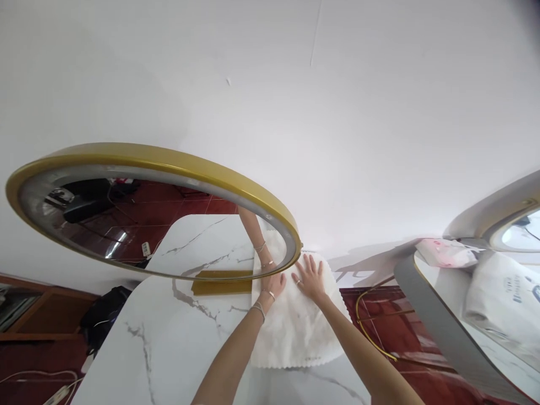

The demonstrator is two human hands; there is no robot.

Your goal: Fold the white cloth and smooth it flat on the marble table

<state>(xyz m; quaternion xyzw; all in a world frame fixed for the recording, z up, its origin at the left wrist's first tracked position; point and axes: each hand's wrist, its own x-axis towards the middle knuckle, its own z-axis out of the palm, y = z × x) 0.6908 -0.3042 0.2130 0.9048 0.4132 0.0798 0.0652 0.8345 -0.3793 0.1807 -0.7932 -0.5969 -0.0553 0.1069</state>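
A white cloth (291, 337) with a scalloped edge lies spread on the marble-patterned table, slightly wrinkled. My right hand (311, 278) rests flat on its far part, fingers spread and a ring on one of them. My left hand (275, 284) lies on the cloth's left side, palm down, with bracelets at the wrist. The lower rim of a round gold-framed mirror (236, 174) hides part of its fingers; what shows is stretched out, holding nothing visible. The mirror's glass reflects my left arm and the table.
The marble-patterned table (177, 349) has a gold mirror base (221, 287) on it. To the right, another table (447, 332) holds a white printed bag (502, 304) and a pink-and-white packet (445, 252). A black bag (105, 315) and wooden cabinet (46, 318) stand left.
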